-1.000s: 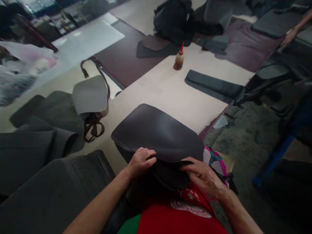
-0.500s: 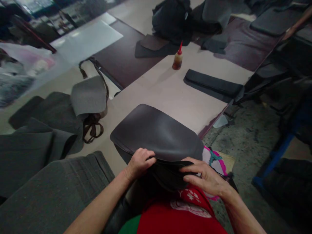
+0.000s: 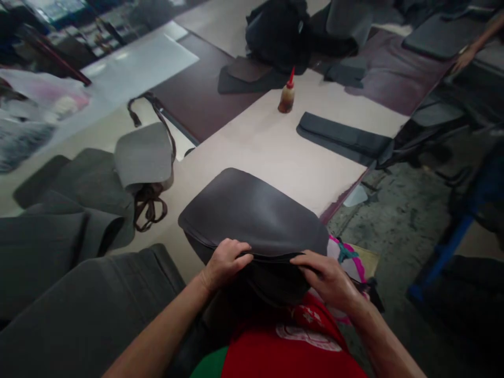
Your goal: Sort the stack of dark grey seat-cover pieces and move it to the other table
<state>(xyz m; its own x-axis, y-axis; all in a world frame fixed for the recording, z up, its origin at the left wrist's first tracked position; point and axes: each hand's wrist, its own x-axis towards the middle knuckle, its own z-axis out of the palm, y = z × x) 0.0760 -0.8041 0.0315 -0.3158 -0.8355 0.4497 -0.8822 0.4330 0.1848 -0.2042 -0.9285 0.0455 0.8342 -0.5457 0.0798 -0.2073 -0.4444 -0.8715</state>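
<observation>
Dark grey and faintly shiny, a broad leather-like piece with rounded corners [image 3: 254,215] lay across the near part of the long pale tabletop [image 3: 244,144], its close edge drawn toward the person's red apron [image 3: 291,352]. The left hand [image 3: 228,262] had that edge pinched between thumb and curled fingers; the right hand [image 3: 325,275] gripped it farther along, thumb beneath. Black folds below, too dark to make out, hung between them.

Thick dark grey sheets [image 3: 98,299] crowded the left forearm, and past them a light grey curved panel [image 3: 144,155] sat against a coil of brown straps [image 3: 149,211]. Ahead, a squat bottle with a red pointed nozzle [image 3: 287,98] stood upright near a long folded dark grey strip [image 3: 344,137]. Beyond the bottle, a rumpled black bundle [image 3: 275,34] blocked part of the far table. A co-worker's hand [image 3: 464,59] showed at far right.
</observation>
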